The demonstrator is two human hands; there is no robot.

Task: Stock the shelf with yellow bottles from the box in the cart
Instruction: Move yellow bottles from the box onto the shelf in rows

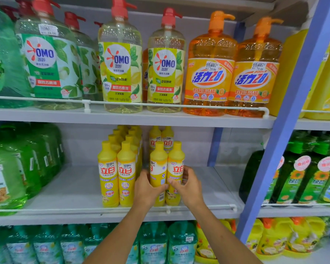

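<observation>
Left hand [147,189], right hand [190,187] grip upright yellow bottles [158,162].

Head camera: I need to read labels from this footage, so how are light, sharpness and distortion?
Head view: even soft light, no hard shadows; the middle is sharp, so labels on the pair of yellow bottles held by the left hand and right hand read clearly; wide-angle distortion leans the blue upright and smears the green bottles at the left edge.
</observation>
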